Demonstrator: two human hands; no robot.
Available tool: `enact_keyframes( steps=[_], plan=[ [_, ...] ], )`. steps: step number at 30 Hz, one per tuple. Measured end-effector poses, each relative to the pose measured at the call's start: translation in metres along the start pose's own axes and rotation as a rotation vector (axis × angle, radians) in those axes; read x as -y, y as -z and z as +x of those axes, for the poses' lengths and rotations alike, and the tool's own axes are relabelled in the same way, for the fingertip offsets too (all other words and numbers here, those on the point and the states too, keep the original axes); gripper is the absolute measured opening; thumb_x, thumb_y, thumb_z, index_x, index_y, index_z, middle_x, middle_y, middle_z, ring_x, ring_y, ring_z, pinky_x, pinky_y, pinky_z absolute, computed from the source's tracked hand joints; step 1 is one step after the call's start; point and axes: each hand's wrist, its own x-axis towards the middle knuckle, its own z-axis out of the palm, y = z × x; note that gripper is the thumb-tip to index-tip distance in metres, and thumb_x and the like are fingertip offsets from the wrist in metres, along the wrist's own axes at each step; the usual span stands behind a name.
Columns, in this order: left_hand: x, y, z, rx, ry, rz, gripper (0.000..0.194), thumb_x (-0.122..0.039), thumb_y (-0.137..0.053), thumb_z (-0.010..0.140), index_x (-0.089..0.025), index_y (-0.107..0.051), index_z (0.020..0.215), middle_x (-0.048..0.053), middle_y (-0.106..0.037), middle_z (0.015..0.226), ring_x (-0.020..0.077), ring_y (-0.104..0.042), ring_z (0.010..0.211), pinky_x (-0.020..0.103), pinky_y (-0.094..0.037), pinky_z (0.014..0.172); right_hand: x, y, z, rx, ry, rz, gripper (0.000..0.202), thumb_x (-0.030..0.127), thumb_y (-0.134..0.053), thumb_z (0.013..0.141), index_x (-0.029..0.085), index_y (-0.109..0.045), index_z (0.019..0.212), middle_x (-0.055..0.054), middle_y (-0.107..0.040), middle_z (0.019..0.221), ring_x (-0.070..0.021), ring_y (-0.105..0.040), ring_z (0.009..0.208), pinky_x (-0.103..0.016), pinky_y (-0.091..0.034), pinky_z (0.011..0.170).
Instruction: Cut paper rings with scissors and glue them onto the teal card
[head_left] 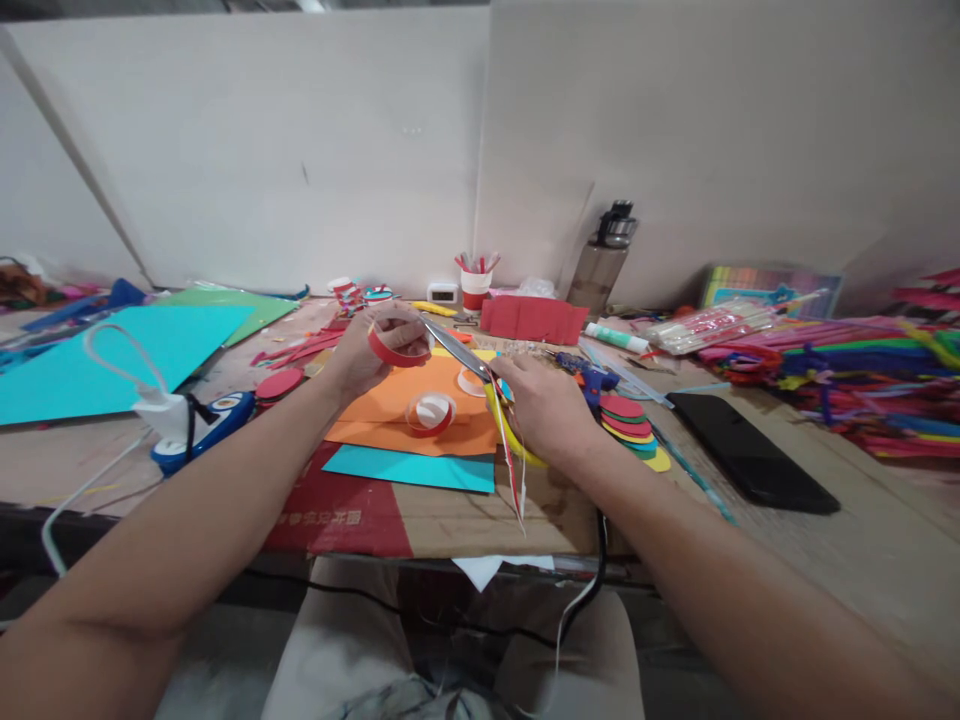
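Observation:
My left hand (367, 350) is closed on a red and white paper ring (405, 352), held above the orange sheets. In my right hand (546, 405) is a pair of scissors (459, 350) with yellow handles, its blades pointing left toward the ring. Thin red and white strips (513, 470) hang down beside the right hand. Another red and white paper ring (430, 413) rests on the orange sheet (375, 405). A further pale ring (471, 382) lies partly behind the scissors. Under the orange lies a turquoise sheet (420, 468).
A black phone (750, 450) and stacked coloured discs (628, 425) are on the right. Behind stand a bottle (600, 265), a red-and-white cup (475, 288) and folded red paper (534, 320). A large turquoise sheet (127, 355) and a blue device (202, 430) with cables lie left.

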Motion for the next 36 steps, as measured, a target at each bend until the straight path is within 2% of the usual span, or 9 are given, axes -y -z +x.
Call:
enact_keyframes(
  steps=[7, 12, 16, 23, 28, 33, 36],
  plan=[
    [-0.001, -0.001, 0.0, 0.03, 0.02, 0.014, 0.025, -0.032, -0.077, 0.07, -0.012, -0.063, 0.069, 0.002, -0.062, 0.063, 0.0104, -0.059, 0.054, 0.022, -0.05, 0.051, 0.001, -0.002, 0.001, 0.004, -0.026, 0.03, 0.033, 0.022, -0.045, 0.09, 0.021, -0.06, 0.12, -0.011, -0.066, 0.111, -0.0237, -0.061, 0.096, -0.029, -0.041, 0.077],
    [-0.001, -0.001, 0.002, -0.026, 0.083, -0.026, 0.029, -0.034, -0.078, 0.067, -0.012, -0.062, 0.077, 0.004, -0.067, 0.072, 0.0102, -0.062, 0.057, 0.02, -0.05, 0.05, -0.004, -0.006, 0.004, 0.005, -0.078, 0.105, 0.03, 0.017, -0.048, 0.086, 0.02, -0.064, 0.111, -0.01, -0.069, 0.103, -0.0221, -0.062, 0.095, -0.027, -0.04, 0.077],
    [0.005, 0.002, 0.003, -0.064, 0.151, -0.058, 0.035, -0.038, -0.077, 0.068, -0.012, -0.062, 0.086, 0.004, -0.067, 0.072, 0.0101, -0.062, 0.057, 0.02, -0.051, 0.052, -0.007, -0.005, 0.006, 0.074, -0.115, 0.194, 0.029, 0.016, -0.048, 0.085, 0.021, -0.066, 0.108, -0.008, -0.072, 0.097, -0.0202, -0.064, 0.088, -0.024, -0.039, 0.07],
    [0.002, -0.01, 0.001, -0.171, 0.074, -0.025, 0.034, -0.034, -0.08, 0.067, -0.013, -0.061, 0.086, 0.002, -0.067, 0.078, 0.0096, -0.063, 0.062, 0.021, -0.05, 0.056, -0.006, -0.002, 0.002, 0.047, -0.077, 0.187, 0.033, 0.018, -0.048, 0.087, 0.024, -0.064, 0.115, -0.008, -0.07, 0.102, -0.0205, -0.063, 0.093, -0.025, -0.038, 0.074],
    [0.0, -0.014, -0.001, -0.191, 0.028, -0.003, 0.029, -0.035, -0.077, 0.069, -0.014, -0.06, 0.08, 0.001, -0.065, 0.067, 0.0097, -0.06, 0.055, 0.022, -0.048, 0.053, -0.005, -0.004, 0.001, 0.067, -0.075, 0.172, 0.034, 0.016, -0.048, 0.084, 0.025, -0.063, 0.114, -0.008, -0.07, 0.1, -0.0212, -0.062, 0.089, -0.027, -0.037, 0.07],
    [-0.003, -0.016, -0.002, -0.19, 0.043, 0.023, 0.027, -0.036, -0.074, 0.072, -0.012, -0.061, 0.072, 0.004, -0.065, 0.067, 0.0102, -0.058, 0.055, 0.021, -0.045, 0.049, -0.006, -0.007, 0.001, 0.107, -0.08, 0.198, 0.038, 0.011, -0.049, 0.081, 0.022, -0.063, 0.115, -0.009, -0.069, 0.104, -0.0219, -0.06, 0.096, -0.027, -0.039, 0.077],
    [-0.002, -0.015, -0.003, -0.197, 0.025, -0.003, 0.027, -0.035, -0.076, 0.071, -0.012, -0.062, 0.073, 0.004, -0.065, 0.068, 0.01, -0.059, 0.057, 0.022, -0.046, 0.053, -0.005, -0.005, 0.0, 0.086, -0.074, 0.185, 0.042, 0.008, -0.048, 0.079, 0.022, -0.063, 0.116, -0.009, -0.067, 0.105, -0.022, -0.06, 0.096, -0.028, -0.04, 0.078]
  ],
)
